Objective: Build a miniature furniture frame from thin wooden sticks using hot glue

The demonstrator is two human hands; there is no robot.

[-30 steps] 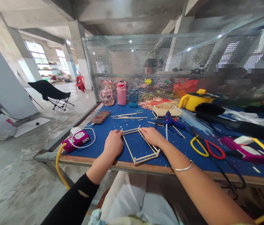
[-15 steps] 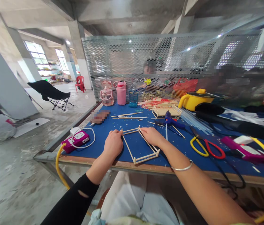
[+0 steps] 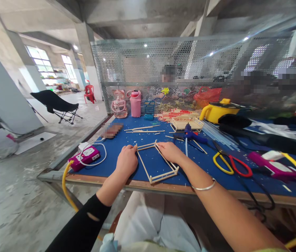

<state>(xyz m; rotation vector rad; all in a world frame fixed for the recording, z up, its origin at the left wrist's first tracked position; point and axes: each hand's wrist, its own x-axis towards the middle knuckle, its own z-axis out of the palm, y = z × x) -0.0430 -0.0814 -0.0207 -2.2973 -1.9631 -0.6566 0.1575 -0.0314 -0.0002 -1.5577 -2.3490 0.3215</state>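
A rectangular frame of thin wooden sticks (image 3: 164, 175) rests on the blue table top, with short posts standing at its corners. My left hand (image 3: 127, 160) pinches its far left corner. At the far right corner, my right hand (image 3: 171, 152) has its fingers closed on the frame, hiding part of that side. Behind my right hand lies a blue glue gun (image 3: 190, 133) with a pale glue stick. Farther back stands a small tray built of wooden sticks (image 3: 187, 125). Several loose sticks (image 3: 145, 131) lie beyond the frame.
Scissors with yellow and red handles (image 3: 233, 166) lie to the right, near clear glue sticks (image 3: 221, 134). Purple power strips (image 3: 86, 157) with cords sit at both sides. A yellow pot (image 3: 222, 112), pink bottles (image 3: 135, 104) and a perforated metal screen (image 3: 137, 63) stand at the back.
Both hands and the stick frame stay practically where they were. Only a slight shift of the camera view shows.
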